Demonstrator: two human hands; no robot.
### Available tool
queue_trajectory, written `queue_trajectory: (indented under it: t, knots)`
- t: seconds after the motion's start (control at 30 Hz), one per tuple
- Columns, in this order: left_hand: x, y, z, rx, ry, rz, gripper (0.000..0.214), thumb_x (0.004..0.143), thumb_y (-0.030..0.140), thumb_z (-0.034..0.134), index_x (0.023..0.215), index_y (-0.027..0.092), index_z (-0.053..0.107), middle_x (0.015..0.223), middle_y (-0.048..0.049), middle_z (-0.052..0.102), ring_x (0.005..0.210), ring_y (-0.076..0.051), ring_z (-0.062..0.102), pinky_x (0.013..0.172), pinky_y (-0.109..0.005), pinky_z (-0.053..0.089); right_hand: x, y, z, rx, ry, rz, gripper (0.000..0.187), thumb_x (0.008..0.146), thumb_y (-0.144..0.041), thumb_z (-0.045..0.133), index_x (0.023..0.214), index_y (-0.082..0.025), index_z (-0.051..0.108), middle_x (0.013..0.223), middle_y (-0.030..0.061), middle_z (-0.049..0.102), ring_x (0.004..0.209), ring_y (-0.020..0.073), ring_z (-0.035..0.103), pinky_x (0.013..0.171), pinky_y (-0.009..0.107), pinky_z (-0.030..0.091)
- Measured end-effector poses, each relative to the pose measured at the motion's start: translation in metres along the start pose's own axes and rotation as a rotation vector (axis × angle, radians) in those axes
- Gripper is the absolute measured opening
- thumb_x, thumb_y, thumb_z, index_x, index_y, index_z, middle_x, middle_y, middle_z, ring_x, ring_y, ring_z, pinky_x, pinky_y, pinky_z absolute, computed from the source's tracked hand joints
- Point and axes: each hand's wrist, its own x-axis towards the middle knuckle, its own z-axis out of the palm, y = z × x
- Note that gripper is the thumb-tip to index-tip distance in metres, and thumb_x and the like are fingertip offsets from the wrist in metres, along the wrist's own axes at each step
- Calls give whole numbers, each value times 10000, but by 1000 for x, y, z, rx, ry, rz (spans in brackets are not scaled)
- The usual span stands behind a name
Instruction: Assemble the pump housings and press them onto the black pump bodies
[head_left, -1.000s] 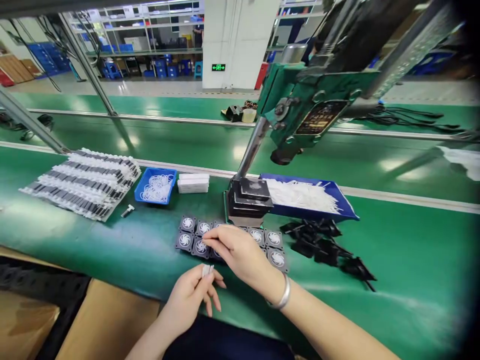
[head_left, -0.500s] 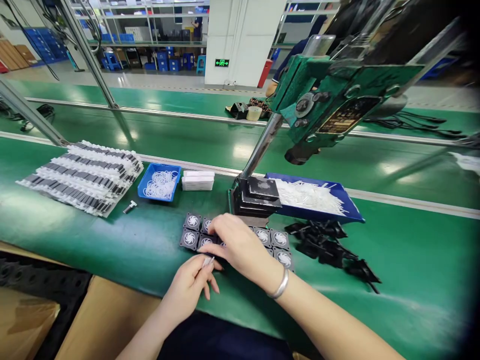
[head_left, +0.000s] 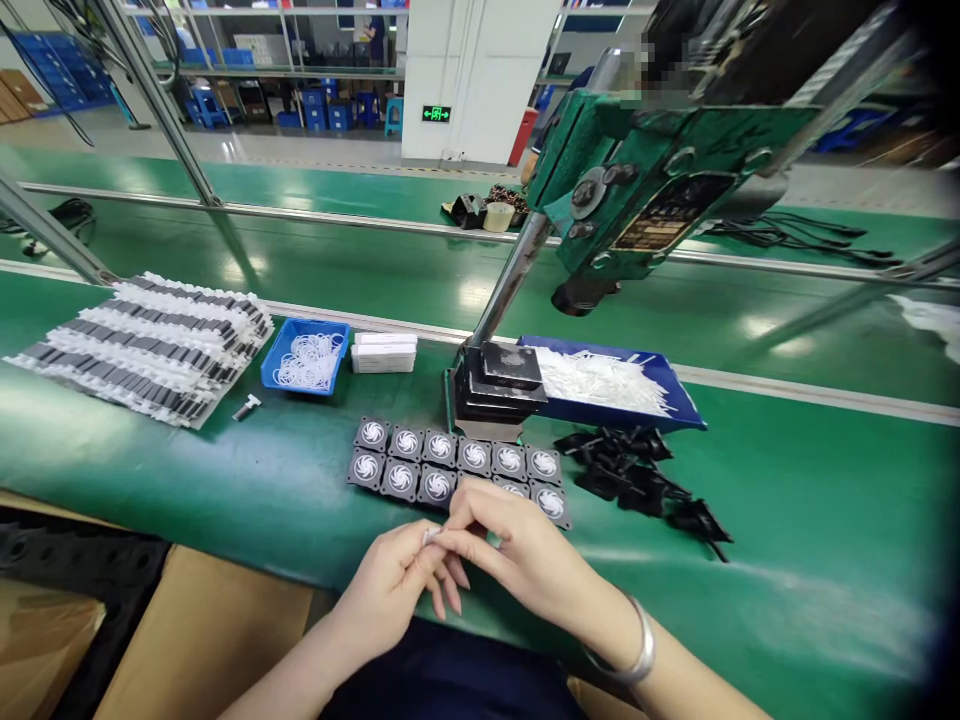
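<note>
Head view: left hand (head_left: 386,585) pinches small whitish piece (head_left: 431,537) near green surface (head_left: 292,490)'s front edge; right hand (head_left: 536,555) meets it, grip unclear; light pressure advisable.

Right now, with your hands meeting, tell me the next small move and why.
Probably pull the right hand gently away from the left hand: they meet at the small white piece the left pinches, and black squares lie just beyond in two rows.
</note>
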Motion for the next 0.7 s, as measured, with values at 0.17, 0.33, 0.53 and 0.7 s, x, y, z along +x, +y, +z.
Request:
queue_trajectory:
  t: [0.17,0.33,0.53,0.7]
  knots:
    - [1,-2,4,-146,117,-54,499,930,604,507,928,116,612,763,-64,657,567,-134,640,490,-236,519,9,0,-21,87,258,19,180,976,-293,580,828,-201,629,880,29,687,793,146,649,727,258,513]
    - [0,-10,2,-151,145,-110,536,897,643,532,954,116,614,760,-58,650,567,-138,636,480,-243,514,18,12,-18,-188,292,-61,139,994,-244,537,971,-210,669,881,33,731,806,169,689,750,287,544]
    - [0,-14,1,-138,137,-140,554,886,661,533,978,119,602,774,-59,651,579,-142,642,486,-248,518,22,18,-6,-249,261,-159,124,994,-209,533,989,-197,657,881,41,723,822,173,674,760,298,551]
    - [2,-13,1,-132,122,-152,573,880,679,524,964,118,601,767,-58,649,576,-140,636,482,-247,511,24,19,-6,-301,241,-182,118,998,-211,526,981,-187,640,869,38,707,808,175,639,748,305,534]
